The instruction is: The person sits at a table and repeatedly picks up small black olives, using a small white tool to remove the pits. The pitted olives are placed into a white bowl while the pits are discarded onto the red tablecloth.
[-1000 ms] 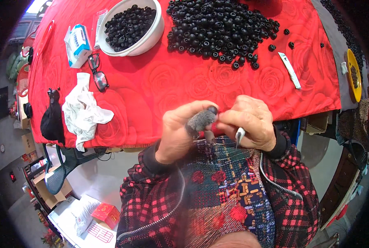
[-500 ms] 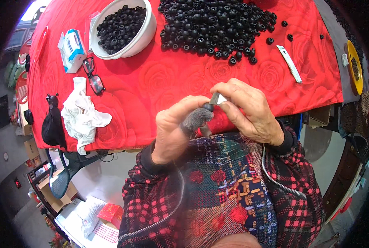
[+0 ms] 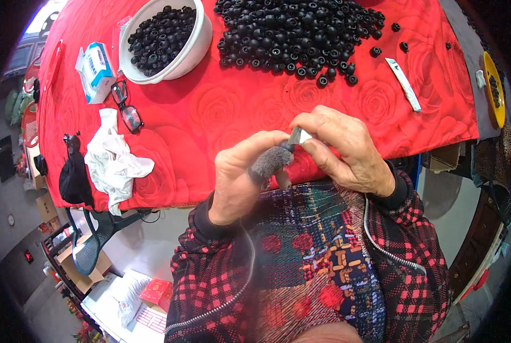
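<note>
Pinching a small grey fuzzy piece (image 3: pixel 268 162) between thumb and fingers, your left hand (image 3: pixel 241 180) holds it just off the near edge of the red-covered worktop (image 3: pixel 221 108). Your right hand (image 3: pixel 344 150) grips a small pale blade-like tool (image 3: pixel 297 136) whose tip touches the piece's upper end.

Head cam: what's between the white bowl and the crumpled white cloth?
A pair of glasses lies on the red tablecloth between the white bowl and crumpled white cloth.
</note>
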Demonstrator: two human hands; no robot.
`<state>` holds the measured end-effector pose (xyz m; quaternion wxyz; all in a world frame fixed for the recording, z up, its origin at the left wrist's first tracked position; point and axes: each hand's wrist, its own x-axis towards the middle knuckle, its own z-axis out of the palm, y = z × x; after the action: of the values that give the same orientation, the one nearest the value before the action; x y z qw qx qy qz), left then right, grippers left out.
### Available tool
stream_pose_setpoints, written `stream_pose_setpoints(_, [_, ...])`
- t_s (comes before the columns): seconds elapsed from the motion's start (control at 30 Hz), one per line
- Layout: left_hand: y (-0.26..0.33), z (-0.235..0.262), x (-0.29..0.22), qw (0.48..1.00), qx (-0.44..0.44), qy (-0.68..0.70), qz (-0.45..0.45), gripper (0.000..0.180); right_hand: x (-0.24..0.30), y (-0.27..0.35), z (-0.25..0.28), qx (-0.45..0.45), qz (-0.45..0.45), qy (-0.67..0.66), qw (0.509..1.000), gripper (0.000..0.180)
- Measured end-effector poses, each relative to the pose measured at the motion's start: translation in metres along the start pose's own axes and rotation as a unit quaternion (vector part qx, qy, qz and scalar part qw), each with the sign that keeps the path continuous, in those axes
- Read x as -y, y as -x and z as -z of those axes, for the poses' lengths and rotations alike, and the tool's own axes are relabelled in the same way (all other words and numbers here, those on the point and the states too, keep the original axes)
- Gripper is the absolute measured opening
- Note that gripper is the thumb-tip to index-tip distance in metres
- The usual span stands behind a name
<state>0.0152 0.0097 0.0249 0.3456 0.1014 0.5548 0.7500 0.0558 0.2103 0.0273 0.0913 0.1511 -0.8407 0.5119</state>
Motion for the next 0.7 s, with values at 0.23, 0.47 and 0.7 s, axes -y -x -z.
stream_pose_setpoints(0.23, [0.001, 0.002, 0.003, 0.999, 0.011, 0.027, 0.025, 0.025, -0.012, 0.0, 0.002, 0.027, 0.021, -0.049, 0.998, 0.022])
stream_pose_setpoints(0.47, [-0.003, 0.002, 0.004, 1.0, 0.008, -0.005, 0.025, 0.025, -0.019, 0.001, 0.003, 0.026, 0.024, -0.059, 0.998, 0.022])
stream_pose_setpoints(0.7, [-0.015, 0.002, 0.0, 0.992, -0.11, 0.043, 0.037, 0.02, -0.024, 0.011, -0.004, 0.106, 0.032, -0.138, 0.984, 0.021])
